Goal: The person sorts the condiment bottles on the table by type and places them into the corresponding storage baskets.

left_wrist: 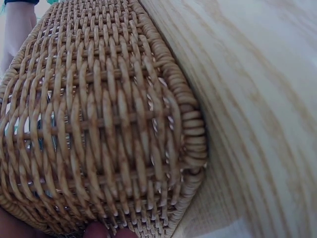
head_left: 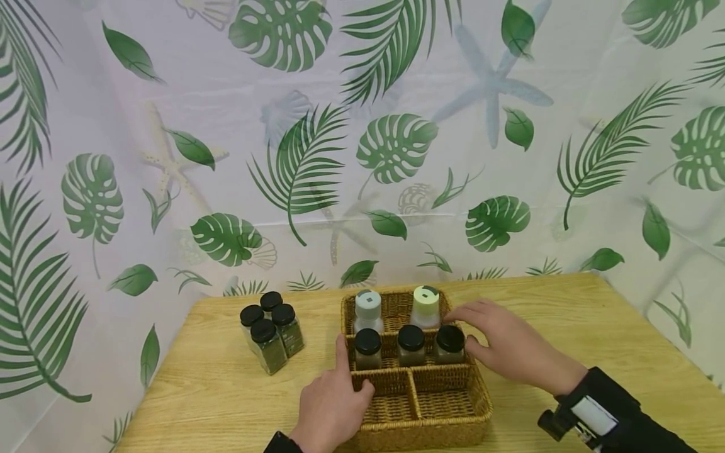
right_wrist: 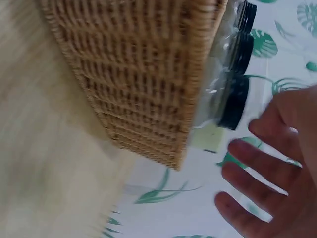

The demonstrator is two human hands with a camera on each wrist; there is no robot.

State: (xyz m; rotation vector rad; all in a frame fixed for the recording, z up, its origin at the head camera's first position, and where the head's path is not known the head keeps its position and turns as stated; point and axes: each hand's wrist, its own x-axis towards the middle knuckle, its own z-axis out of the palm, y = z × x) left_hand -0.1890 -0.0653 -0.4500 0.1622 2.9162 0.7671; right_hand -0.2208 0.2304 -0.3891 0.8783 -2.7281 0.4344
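A wicker basket (head_left: 425,434) with several compartments stands on the table. Its middle row holds three clear jars with black lids (head_left: 411,338). Behind them are a bottle with a pale-blue cap (head_left: 368,304) and another with a yellow cap (head_left: 426,301). My left hand (head_left: 331,402) holds the basket's left side, thumb over the rim and index finger stretched along it. In the left wrist view, fingertips (left_wrist: 96,230) show against the woven wall. My right hand (head_left: 510,340) is beside the right rim near the rightmost black-lidded jar, fingers spread and apart from it in the right wrist view.
Several black-lidded spice jars (head_left: 272,333) stand grouped on the wooden table (head_left: 209,396), left of the basket. A white cloth with green leaf prints (head_left: 340,157) hangs behind the table.
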